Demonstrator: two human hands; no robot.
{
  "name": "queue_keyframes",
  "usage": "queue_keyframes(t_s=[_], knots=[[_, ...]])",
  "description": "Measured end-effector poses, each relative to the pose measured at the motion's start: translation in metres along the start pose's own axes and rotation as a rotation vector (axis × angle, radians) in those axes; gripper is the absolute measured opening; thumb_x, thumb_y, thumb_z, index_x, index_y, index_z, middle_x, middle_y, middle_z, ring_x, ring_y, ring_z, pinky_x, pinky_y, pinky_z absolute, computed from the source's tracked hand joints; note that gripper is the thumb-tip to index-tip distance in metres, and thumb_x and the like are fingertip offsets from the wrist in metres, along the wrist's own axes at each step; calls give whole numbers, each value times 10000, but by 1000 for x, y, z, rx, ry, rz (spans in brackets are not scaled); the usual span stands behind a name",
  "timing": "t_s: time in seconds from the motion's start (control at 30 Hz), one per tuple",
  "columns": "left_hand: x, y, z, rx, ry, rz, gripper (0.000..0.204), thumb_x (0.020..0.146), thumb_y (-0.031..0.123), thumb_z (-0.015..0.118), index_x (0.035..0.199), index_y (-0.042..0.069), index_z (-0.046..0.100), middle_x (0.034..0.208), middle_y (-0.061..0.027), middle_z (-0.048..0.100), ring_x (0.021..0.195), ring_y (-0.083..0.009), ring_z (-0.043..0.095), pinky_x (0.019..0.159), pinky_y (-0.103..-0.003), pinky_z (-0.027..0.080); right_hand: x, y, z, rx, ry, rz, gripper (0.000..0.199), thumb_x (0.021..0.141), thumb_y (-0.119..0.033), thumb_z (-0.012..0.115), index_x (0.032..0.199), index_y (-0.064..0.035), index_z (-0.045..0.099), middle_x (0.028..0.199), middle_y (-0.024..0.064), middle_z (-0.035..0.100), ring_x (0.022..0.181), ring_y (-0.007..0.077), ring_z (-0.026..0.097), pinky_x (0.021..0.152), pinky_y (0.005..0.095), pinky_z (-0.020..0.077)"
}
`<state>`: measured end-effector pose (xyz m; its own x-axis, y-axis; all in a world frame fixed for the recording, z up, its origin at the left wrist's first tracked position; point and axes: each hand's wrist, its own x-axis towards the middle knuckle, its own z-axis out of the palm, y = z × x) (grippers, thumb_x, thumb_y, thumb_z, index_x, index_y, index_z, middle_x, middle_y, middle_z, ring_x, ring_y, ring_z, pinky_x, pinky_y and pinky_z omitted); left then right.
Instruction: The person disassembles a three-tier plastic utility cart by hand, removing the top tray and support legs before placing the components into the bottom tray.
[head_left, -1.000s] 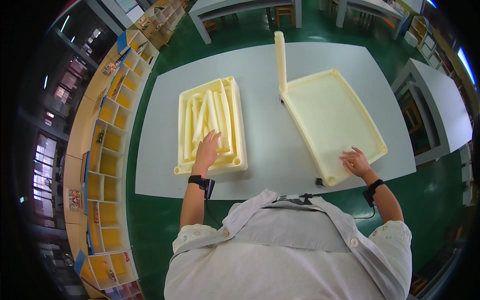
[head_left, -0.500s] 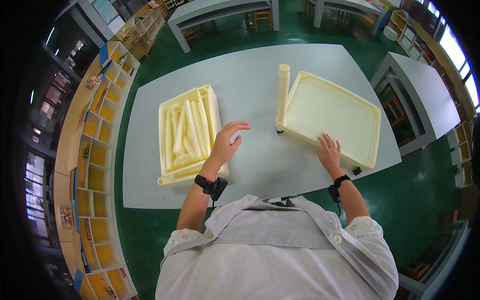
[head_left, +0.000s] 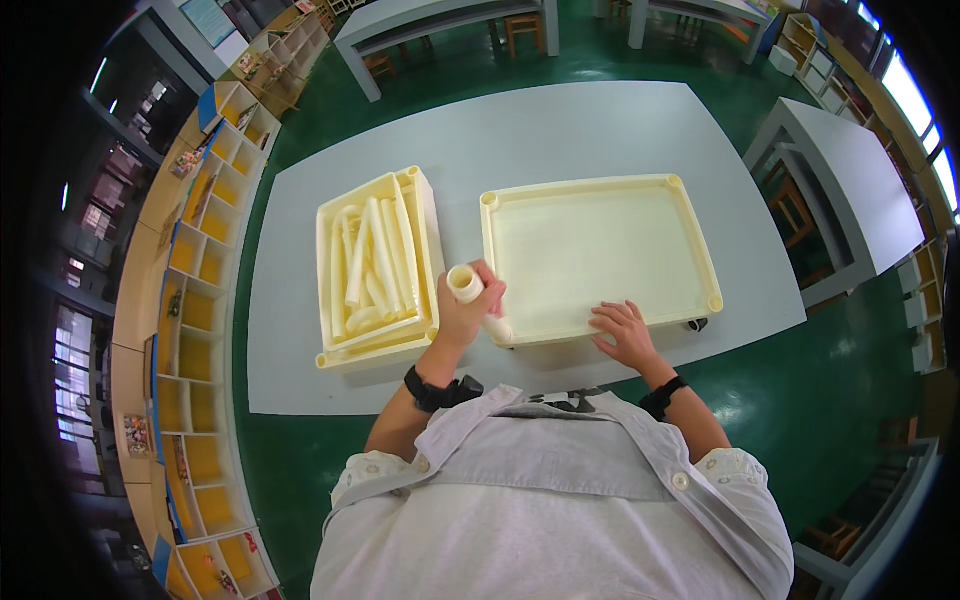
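Observation:
My left hand (head_left: pixel 468 308) is wrapped round an upright cream tube (head_left: pixel 463 281), which stands at the near left corner of a shallow cream tray (head_left: pixel 602 181). The tube's hollow top end faces up at me. Fingers spread, my right hand (head_left: pixel 627 336) lies over the tray's near rim, right of its middle. To the left is a deeper cream bin (head_left: pixel 428 230). Several pale tubes (head_left: pixel 383 255) lie loose in it, some of them curved. A small black caster (head_left: pixel 698 325) shows under the tray's near right corner.
The grey table (head_left: pixel 540 120) carries both the tray and the bin. Cubby shelves (head_left: pixel 195 355) with yellow backs run along the left. Another grey table (head_left: pixel 850 190) stands at the right on the green floor, with a wooden chair (head_left: pixel 790 210) beside it.
The tray has turned and shifted left, bringing its tube corner near me. My left hand, apart from the tube before, now grips it. My right hand has moved slightly left along the rim.

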<state>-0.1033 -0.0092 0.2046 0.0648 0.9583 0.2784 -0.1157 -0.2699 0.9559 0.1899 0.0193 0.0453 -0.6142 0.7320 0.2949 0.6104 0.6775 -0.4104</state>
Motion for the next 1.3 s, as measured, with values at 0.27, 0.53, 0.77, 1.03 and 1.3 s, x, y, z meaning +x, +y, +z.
queue_keyframes(t_s=[0.27,0.53,0.77,1.03,1.3], knots=[[-18,12,-30,-79,-233,31,226,742,56,591,545,43,482,458,14,429,385,-58,388,366,-215,274,55,-8,-9,-115,-315,-99,707,659,-550,637,1283,-304,411,1426,25,239,1327,271,161,995,647,110],[-31,16,1,43,594,106,280,767,-23,564,546,66,416,454,9,419,379,-60,397,359,-202,288,58,-25,11,-151,-369,-64,797,624,-684,572,1321,-365,352,1460,9,168,1345,281,97,979,675,69],[-25,19,-57,-104,-344,126,183,734,46,584,579,23,488,456,-16,428,392,-96,415,360,-238,307,62,-30,11,-134,-363,-56,782,622,-698,560,1308,-372,371,1452,-5,197,1345,265,105,984,668,67],[-35,20,-20,41,631,172,154,759,-4,520,634,48,446,490,-10,409,386,-78,358,374,-228,294,58,-31,15,-90,-313,-29,767,619,-701,557,1292,-368,401,1450,-5,203,1344,269,115,999,647,70],[-45,21,-36,-10,279,108,180,757,0,501,606,60,425,475,9,379,395,-79,348,377,-223,284,57,-33,9,-94,-361,-47,757,626,-679,571,1292,-359,406,1456,-8,183,1346,268,104,1006,639,50]])
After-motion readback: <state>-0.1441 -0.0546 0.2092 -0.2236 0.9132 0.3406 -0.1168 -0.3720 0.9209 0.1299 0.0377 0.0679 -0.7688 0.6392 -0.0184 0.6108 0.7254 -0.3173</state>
